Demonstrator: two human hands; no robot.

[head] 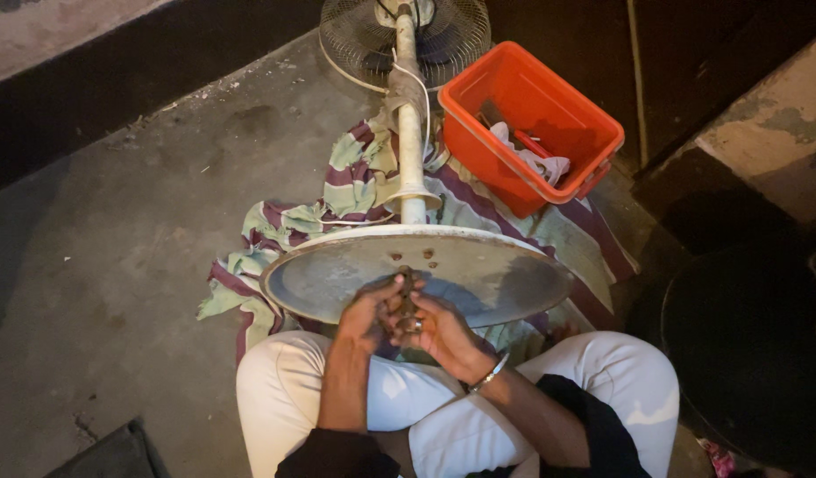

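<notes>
Both hands meet at the underside of the round fan base [479,274]. The left hand [365,317] and the right hand [436,329] are curled around a small dark part [406,296] there. It is too dark and too small to tell what this part is, and the fingers hide most of it.

The fan lies on its side. Past the hands, its white pole [411,133] runs away to the wire fan cage [355,40], which is cut off at the top edge. Beyond the right hand sits a red plastic tub [514,88] with a white rag [536,164] inside. Under the fan lies a striped cloth [337,195], green and dark red. The floor [116,230] is grey, dusty concrete. To the right of the right hand is a big black round thing [749,354], too dark to make out.
</notes>
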